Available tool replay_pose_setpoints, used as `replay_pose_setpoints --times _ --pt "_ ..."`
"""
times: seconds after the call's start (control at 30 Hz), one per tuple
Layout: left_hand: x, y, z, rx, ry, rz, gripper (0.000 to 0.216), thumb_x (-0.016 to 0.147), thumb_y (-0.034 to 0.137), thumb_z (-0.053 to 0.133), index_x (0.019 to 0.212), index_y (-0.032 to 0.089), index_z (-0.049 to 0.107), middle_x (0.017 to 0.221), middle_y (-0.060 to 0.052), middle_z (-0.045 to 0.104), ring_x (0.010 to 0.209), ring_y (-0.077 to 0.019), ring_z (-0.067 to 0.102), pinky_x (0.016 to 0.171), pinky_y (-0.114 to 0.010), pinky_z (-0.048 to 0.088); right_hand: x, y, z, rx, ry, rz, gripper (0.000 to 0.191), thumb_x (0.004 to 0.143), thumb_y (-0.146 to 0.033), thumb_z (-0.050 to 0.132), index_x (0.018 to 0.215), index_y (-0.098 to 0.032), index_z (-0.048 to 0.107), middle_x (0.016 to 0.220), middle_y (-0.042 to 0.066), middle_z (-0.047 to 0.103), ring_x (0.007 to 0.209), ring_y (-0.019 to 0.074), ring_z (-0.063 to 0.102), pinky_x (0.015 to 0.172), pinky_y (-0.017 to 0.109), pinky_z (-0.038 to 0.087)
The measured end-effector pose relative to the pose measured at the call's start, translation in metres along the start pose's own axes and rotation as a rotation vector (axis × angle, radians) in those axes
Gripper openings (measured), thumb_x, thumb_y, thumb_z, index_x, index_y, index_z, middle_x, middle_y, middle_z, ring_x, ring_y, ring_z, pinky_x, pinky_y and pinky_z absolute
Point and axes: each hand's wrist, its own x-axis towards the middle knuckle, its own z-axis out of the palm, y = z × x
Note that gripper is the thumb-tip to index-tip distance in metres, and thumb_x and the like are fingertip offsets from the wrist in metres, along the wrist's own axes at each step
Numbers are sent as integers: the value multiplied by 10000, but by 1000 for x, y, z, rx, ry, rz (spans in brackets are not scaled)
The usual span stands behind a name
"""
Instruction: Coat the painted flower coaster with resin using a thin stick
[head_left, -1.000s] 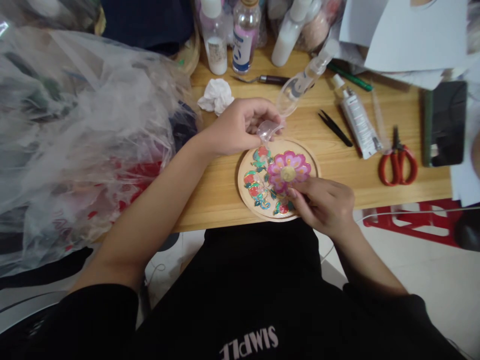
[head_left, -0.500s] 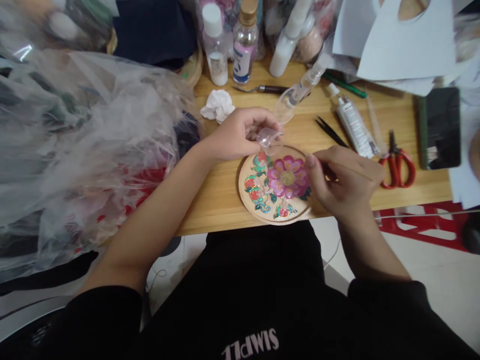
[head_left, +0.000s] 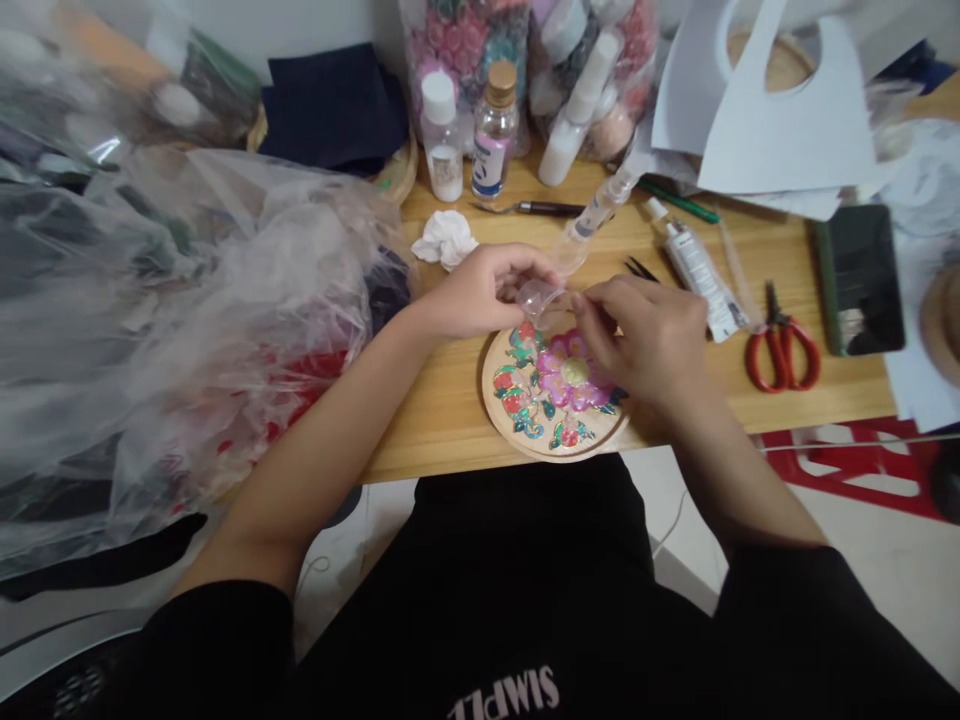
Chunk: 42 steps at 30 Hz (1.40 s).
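A round wooden disc [head_left: 501, 420] with a painted pink flower [head_left: 571, 375] and green and red motifs lies at the table's front edge. My left hand [head_left: 480, 290] pinches a small clear plastic piece [head_left: 538, 298] just above the disc's far rim. My right hand [head_left: 645, 335] hovers over the disc's right side, its fingers pinched together right beside the clear piece. What those fingers hold, if anything, is too small to make out.
Black tweezers [head_left: 637, 267], a white glue tube [head_left: 694, 265], red scissors [head_left: 780, 345] and a dark phone [head_left: 859, 280] lie to the right. Bottles [head_left: 495, 130], a crumpled tissue [head_left: 446, 240] and a clear spray bottle [head_left: 589, 225] stand behind. A bulky plastic bag [head_left: 165, 320] fills the left.
My right hand has risen from the disc's near edge, moved over its right side and now meets the clear piece held in my left hand. The camera has tilted up.
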Motion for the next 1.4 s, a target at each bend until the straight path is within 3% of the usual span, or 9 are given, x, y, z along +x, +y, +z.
replay_pose_setpoints --times 0.23,0.37,0.57,0.9,1.13,1.3,1.4 --pt "-1 -2 -1 18 -10 25 361 591 78 793 915 148 650 948 -27 708 934 -149 689 886 -299 557 1 -5 1 268 6 103 312 942 -365 505 719 -198 645 599 14 662 511 118 567 471 261 363" --pt "0 -3 -1 10 -14 25 371 595 140 823 916 147 637 968 -52 716 963 -167 695 907 -317 557 2 -8 -6 343 87 165 302 924 -305 550 646 -198 603 563 4 644 448 91 511 419 249 332" --pt "-1 -4 -3 -3 -30 3 404 596 153 830 944 141 626 990 -65 721 984 -175 703 931 -325 560 -13 -15 -22 420 151 74 224 878 -139 597 663 -197 577 588 -8 650 458 74 521 405 216 349" --pt "-2 0 0 -14 -1 19 355 606 34 768 915 142 632 923 10 715 921 -131 715 849 -268 585 -64 -27 -25 305 50 -47 83 844 -104 626 808 -175 602 607 9 651 524 108 586 487 217 453" --pt "-2 -2 -1 -66 -15 31 351 605 -15 736 899 151 641 908 38 720 920 -107 713 838 -227 568 -65 -28 -21 272 28 -61 40 855 -129 625 846 -169 625 724 50 735 616 140 682 542 225 511" --pt "-1 0 0 -42 -7 -11 347 608 0 755 897 150 635 904 41 716 956 -139 713 854 -264 574 -63 -28 -20 254 2 -68 51 868 -142 611 834 -178 624 695 36 720 593 128 667 534 219 502" --pt "-1 2 1 -68 -5 -34 371 610 -80 695 898 141 624 883 43 709 927 -110 710 836 -229 562 -61 -29 -20 251 2 -80 63 864 -135 617 814 -173 615 674 37 711 561 126 655 505 222 489"
